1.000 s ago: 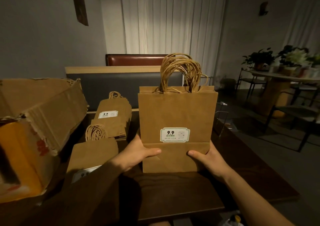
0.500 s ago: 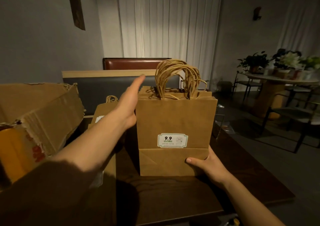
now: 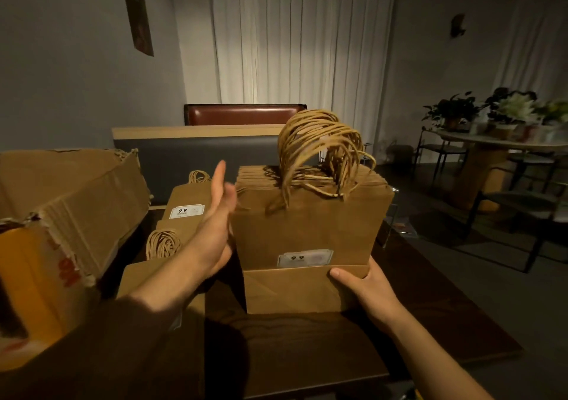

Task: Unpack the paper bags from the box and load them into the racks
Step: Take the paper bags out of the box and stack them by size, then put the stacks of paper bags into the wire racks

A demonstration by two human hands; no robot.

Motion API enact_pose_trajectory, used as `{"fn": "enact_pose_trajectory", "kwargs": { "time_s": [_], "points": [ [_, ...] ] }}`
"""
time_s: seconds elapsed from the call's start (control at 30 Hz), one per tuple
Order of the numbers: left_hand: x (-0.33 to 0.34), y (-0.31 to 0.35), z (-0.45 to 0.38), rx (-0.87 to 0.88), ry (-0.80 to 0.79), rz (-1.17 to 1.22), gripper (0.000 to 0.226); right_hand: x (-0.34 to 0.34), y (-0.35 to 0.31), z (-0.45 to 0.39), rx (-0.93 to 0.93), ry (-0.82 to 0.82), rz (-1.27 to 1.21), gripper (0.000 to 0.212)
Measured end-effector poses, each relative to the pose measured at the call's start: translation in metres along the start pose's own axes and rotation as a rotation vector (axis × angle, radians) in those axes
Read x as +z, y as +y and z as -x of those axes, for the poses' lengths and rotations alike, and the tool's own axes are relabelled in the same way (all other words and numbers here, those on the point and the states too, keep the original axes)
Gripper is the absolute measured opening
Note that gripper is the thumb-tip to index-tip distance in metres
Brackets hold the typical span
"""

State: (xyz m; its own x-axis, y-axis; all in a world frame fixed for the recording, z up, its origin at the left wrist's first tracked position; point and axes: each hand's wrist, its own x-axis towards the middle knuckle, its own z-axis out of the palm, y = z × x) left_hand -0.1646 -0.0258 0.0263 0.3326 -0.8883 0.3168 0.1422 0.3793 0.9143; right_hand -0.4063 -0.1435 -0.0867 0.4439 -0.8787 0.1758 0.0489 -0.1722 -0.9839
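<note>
A thick stack of flat brown paper bags (image 3: 307, 233) with twisted handles stands upright on the dark wooden table (image 3: 307, 347). My right hand (image 3: 365, 289) grips its lower right corner, thumb across the folded bottom flap. With straight fingers, my left hand (image 3: 216, 230) lies flat against the stack's left side. Two more piles of the same bags lie flat to the left, one far (image 3: 184, 206) and one near (image 3: 153, 267) under my left arm. The torn cardboard box (image 3: 61, 215) lies at the far left.
A clear stand (image 3: 390, 227) shows behind the stack's right edge. A grey and wood partition (image 3: 196, 150) and a red seat back close off the far side. A round table with plants (image 3: 504, 141) and chairs stands at the right.
My left hand has gone from the stack's lower front up to its left side, then dropped a little along that side. The stack has tipped slightly toward me. My right hand kept its grip.
</note>
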Motion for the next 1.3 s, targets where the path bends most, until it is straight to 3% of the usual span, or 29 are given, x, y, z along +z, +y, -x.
{"fn": "enact_pose_trajectory", "kwargs": {
  "time_s": [0.1, 0.23, 0.3, 0.37, 0.43, 0.5, 0.63, 0.73, 0.97, 1.13, 1.3],
  "points": [
    [-0.022, -0.019, 0.008, -0.057, -0.137, 0.05, 0.141, 0.0, 0.002, -0.002, -0.017, 0.026, 0.05, 0.051],
    [-0.045, -0.027, 0.01, -0.179, -0.347, -0.016, 0.137, 0.002, 0.003, -0.007, -0.037, 0.03, 0.046, 0.055],
    [-0.05, -0.023, 0.01, -0.277, -0.378, -0.195, 0.133, 0.002, 0.004, -0.009, -0.024, 0.036, 0.028, 0.064],
    [-0.046, -0.025, 0.007, -0.357, -0.407, -0.577, 0.122, 0.003, 0.005, -0.012, -0.015, 0.041, 0.022, 0.068],
    [-0.041, -0.035, 0.0, -0.338, -0.384, -0.801, 0.094, 0.004, 0.004, -0.014, -0.009, 0.04, 0.049, 0.072],
    [-0.037, -0.047, -0.006, -0.315, -0.312, -0.768, 0.078, 0.002, 0.003, -0.015, 0.016, 0.006, 0.094, 0.075],
    [-0.033, -0.059, -0.011, -0.264, -0.221, -0.723, 0.07, -0.016, 0.001, -0.017, 0.055, -0.22, 0.193, 0.084],
    [-0.032, -0.059, -0.01, -0.236, -0.21, -0.713, 0.066, -0.026, -0.01, -0.025, 0.058, -0.277, 0.258, 0.09],
    [0.014, 0.011, -0.079, -0.133, -0.13, -0.732, 0.041, -0.057, -0.113, -0.094, -0.115, -0.22, 0.358, 0.087],
    [0.063, 0.039, -0.167, 0.005, -0.076, -0.614, 0.064, -0.099, -0.184, -0.166, -0.184, -0.159, 0.398, 0.079],
    [0.098, 0.009, -0.243, 0.032, -0.042, -0.565, 0.064, -0.14, -0.183, -0.237, -0.196, -0.088, 0.451, 0.081]
  ]
}}
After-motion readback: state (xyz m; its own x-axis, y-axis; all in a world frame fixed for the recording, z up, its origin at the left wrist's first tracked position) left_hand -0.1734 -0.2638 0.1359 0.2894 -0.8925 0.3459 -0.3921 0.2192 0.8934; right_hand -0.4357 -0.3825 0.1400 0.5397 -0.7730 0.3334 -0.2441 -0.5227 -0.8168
